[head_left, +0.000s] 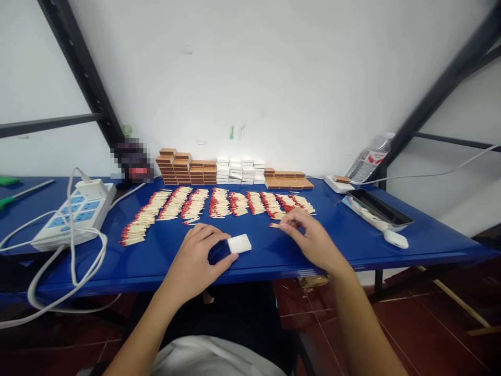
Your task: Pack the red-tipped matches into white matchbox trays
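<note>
My left hand (199,257) rests at the front of the blue table, its thumb and fingers closed on a small white matchbox tray (240,244). Whether that tray holds anything, I cannot make out. To its right, my right hand (311,237) pinches one or more red-tipped matches (274,225) just above the tabletop. Behind both hands runs a row of several match heaps (219,202), with the rightmost heap (303,203) closest to my right fingers.
Brown matchboxes (183,169) and white trays (235,171) stand stacked along the wall; more brown boxes (289,180) lie beside them. A power strip (74,214) with looping cables is on the left. At the right are a plastic bottle (370,159), a black tray (379,209) and a white earbud case (395,239).
</note>
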`<state>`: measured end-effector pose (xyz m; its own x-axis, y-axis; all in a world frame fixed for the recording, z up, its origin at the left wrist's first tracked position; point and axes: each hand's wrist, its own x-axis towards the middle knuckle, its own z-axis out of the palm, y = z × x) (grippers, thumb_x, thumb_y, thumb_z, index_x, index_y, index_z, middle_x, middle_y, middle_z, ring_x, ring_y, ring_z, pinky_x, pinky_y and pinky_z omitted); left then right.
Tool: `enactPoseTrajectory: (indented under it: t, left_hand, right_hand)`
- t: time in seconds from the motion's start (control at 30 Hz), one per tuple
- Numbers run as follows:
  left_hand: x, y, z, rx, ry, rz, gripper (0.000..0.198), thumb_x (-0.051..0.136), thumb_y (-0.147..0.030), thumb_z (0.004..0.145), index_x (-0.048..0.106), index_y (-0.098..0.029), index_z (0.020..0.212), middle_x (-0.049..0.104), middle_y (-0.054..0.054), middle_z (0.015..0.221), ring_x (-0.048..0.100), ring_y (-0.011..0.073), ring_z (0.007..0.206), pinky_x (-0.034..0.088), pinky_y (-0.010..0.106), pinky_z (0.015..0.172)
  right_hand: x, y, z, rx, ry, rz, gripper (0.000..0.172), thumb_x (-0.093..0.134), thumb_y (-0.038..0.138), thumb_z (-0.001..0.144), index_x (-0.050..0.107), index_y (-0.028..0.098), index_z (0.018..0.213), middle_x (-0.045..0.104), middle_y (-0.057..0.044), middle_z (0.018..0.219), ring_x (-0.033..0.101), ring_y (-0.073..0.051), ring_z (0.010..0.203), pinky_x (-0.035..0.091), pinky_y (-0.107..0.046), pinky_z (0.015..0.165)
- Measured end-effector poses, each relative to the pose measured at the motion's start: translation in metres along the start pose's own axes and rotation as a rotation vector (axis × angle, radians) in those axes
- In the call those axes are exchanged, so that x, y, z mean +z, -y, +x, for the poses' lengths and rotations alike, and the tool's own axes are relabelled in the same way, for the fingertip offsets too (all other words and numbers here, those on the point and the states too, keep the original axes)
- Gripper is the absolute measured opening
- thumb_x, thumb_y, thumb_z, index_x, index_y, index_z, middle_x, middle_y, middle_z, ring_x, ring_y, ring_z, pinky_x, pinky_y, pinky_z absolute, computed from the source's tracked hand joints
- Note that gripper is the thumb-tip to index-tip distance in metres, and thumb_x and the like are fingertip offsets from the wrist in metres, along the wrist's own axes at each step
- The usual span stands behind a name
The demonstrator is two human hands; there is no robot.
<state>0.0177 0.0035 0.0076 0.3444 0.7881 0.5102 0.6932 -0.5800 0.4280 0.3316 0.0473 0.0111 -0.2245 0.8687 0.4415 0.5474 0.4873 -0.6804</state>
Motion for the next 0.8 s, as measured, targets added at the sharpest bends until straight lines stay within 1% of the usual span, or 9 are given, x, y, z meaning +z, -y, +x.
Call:
enactPoseTrajectory:
  t: [0.1, 0.2, 0.33, 0.5, 0.8]
  left_hand:
    - [-0.001, -0.002, 0.001, 0.006, 0.01, -0.011, 0.023, 0.08, -0.036, 0.095, 0.077, -0.027, 0.116, 0.075, 0.006, 0.115, 0.066, 0.0271, 0.111, 0.051, 0.046, 0.104]
    - [-0.002, -0.003, 0.001, 0.013, 0.017, -0.023, 0.023, 0.08, -0.035, 0.095, 0.076, -0.026, 0.116, 0.076, 0.006, 0.115, 0.066, 0.0268, 0.11, 0.051, 0.046, 0.103]
    - [-0.002, -0.003, 0.001, 0.027, 0.011, -0.04, 0.021, 0.08, -0.032, 0.095, 0.076, -0.025, 0.115, 0.076, 0.005, 0.113, 0.066, 0.0262, 0.108, 0.051, 0.046, 0.101]
    - [-0.001, -0.003, 0.002, 0.048, 0.004, -0.036, 0.021, 0.081, -0.032, 0.095, 0.075, -0.024, 0.113, 0.076, 0.005, 0.112, 0.066, 0.0258, 0.109, 0.051, 0.044, 0.101]
    - [0.0, -0.001, -0.001, 0.092, -0.002, -0.046, 0.023, 0.082, -0.03, 0.095, 0.074, -0.023, 0.115, 0.077, 0.004, 0.112, 0.065, 0.0253, 0.107, 0.05, 0.043, 0.099]
  right_hand:
    - [0.029, 0.035, 0.002, -0.059, 0.092, 0.037, 0.027, 0.06, 0.046, 0.108, 0.069, 0.024, 0.095, 0.066, -0.006, 0.098, 0.059, -0.023, 0.091, 0.049, -0.037, 0.081]
    - [0.045, 0.051, 0.004, -0.1, 0.152, 0.062, 0.023, 0.06, 0.043, 0.109, 0.069, 0.024, 0.098, 0.065, -0.006, 0.101, 0.058, -0.023, 0.097, 0.048, -0.038, 0.085]
    - [0.053, 0.053, 0.002, -0.108, 0.215, 0.072, 0.018, 0.06, 0.037, 0.11, 0.067, 0.024, 0.1, 0.064, -0.005, 0.104, 0.057, -0.023, 0.101, 0.047, -0.037, 0.088]
    - [0.055, 0.05, -0.001, -0.09, 0.263, 0.057, 0.013, 0.062, 0.03, 0.108, 0.067, 0.023, 0.099, 0.064, -0.004, 0.104, 0.056, -0.022, 0.101, 0.046, -0.037, 0.089]
    - [0.055, 0.05, -0.003, -0.069, 0.262, 0.082, 0.012, 0.065, 0.027, 0.107, 0.069, 0.023, 0.097, 0.063, -0.003, 0.102, 0.057, -0.02, 0.098, 0.047, -0.035, 0.086]
